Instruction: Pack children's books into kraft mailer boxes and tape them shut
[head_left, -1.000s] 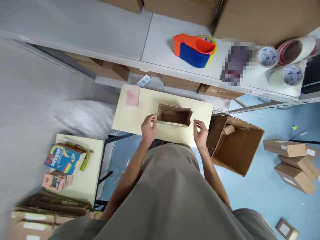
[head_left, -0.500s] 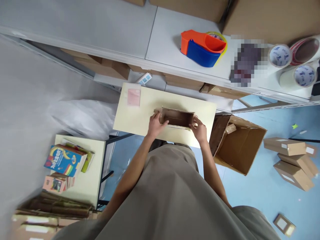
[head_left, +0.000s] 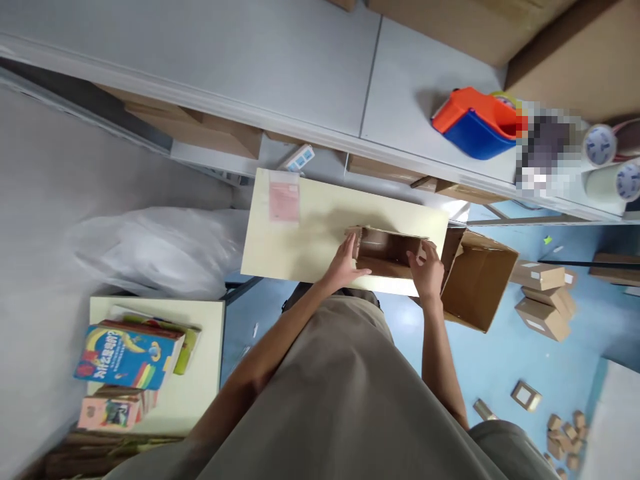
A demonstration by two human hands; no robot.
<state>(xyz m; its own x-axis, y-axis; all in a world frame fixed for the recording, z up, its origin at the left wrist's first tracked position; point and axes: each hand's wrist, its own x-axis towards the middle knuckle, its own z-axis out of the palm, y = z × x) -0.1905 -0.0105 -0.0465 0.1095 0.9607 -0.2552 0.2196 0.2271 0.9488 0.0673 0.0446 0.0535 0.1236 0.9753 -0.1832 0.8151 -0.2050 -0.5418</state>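
A small open cardboard box (head_left: 387,252) stands on a pale yellow table (head_left: 305,233) in front of me. My left hand (head_left: 347,260) presses against the box's left end, fingers stretched along its near wall. At the box's right end my right hand (head_left: 428,269) is curled, fingers on the flap there. A pink slip in a clear bag (head_left: 284,200) lies on the table's far left corner.
A large open carton (head_left: 477,280) stands on the blue floor right of the table, with sealed small boxes (head_left: 543,303) beyond. The grey shelf holds an orange-and-blue tape dispenser (head_left: 473,123) and tape rolls (head_left: 607,163). A second table at left carries books (head_left: 127,347). A white plastic bag (head_left: 160,247) lies nearby.
Both hands closed in from beside the box onto its two ends and now hold it. The view has swung left, so everything sits further right.
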